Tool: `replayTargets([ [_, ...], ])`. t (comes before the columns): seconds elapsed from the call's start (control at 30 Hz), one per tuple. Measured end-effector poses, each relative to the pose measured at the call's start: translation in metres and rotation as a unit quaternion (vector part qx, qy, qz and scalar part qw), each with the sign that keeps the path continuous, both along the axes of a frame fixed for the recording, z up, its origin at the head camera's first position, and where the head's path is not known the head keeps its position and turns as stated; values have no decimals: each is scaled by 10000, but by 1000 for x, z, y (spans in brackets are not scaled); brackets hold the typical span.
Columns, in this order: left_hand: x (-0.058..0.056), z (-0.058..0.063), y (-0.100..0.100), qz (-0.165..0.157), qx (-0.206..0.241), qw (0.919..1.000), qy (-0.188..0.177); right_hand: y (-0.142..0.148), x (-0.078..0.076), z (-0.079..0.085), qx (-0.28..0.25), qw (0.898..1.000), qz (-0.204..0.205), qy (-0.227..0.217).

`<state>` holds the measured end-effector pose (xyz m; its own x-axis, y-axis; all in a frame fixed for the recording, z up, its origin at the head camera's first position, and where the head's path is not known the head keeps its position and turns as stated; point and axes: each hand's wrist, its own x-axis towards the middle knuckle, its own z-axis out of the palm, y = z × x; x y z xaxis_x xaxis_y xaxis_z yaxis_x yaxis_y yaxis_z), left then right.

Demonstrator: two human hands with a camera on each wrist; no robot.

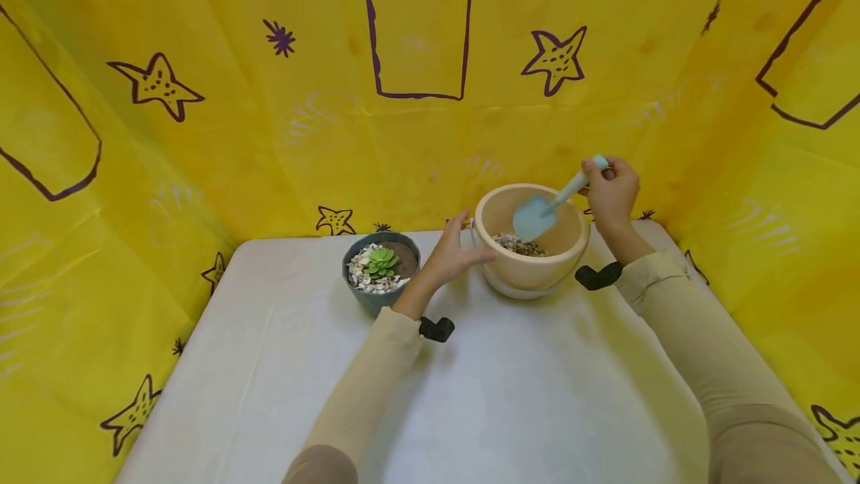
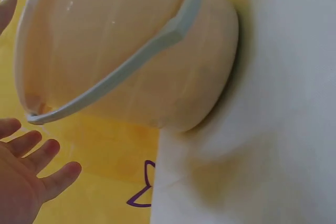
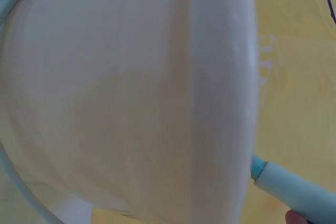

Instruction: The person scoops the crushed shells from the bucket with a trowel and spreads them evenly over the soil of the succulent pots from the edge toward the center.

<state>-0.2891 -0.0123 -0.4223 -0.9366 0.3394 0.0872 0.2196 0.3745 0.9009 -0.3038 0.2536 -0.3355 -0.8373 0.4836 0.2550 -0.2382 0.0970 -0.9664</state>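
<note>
Head: scoop (image 1: 543, 211) in right grip (image 1: 614, 196)

passage: tabletop (image 1: 537, 387) before bucket (image 1: 524, 275) | obstacles: scoop (image 1: 534, 218) in mouth, backdrop (image 1: 416, 155) behind

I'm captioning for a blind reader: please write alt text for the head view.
A person's right grip holds a pale blue scoop over pebbles in a cream bucket; the left grip, spread wide, is at the bucket's left side. A potted succulent stands farther left on a white table, before a yellow backdrop.
</note>
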Motion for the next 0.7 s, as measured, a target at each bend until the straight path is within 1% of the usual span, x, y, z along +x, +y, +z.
replayTargets([
  [0.1, -2, -5, 2, 17, 25, 10000, -68, -1, 0, -4, 476, 9988, 21, -62],
  [0.2, -4, -9, 5, -41, 94, 9999, -116, -1, 0, -9, 904, 9958, 37, -111],
  [0.3, -6, -12, 8, -136, 119, 9998, -73, -3, -2, -14, 1353, 9908, 55, -48],
  [0.37, -8, -12, 9, -163, 136, 9998, -11, -5, -4, -18, 1750, 9845, 89, 46],
  [0.43, -9, -11, 11, -173, 141, 9997, 32, -7, -6, -22, 2213, 9750, 155, 116],
  [0.53, -10, -11, 12, -157, 232, 9996, 4, -8, -8, -27, 2908, 9556, 411, 247],
  [0.6, -10, -11, 13, -165, 280, 9995, -17, -9, -10, -30, 3308, 9409, 621, 376],
  [0.7, -11, -11, 12, -186, 282, 9994, 12, -13, -12, -34, 3846, 9158, 949, 656],
])
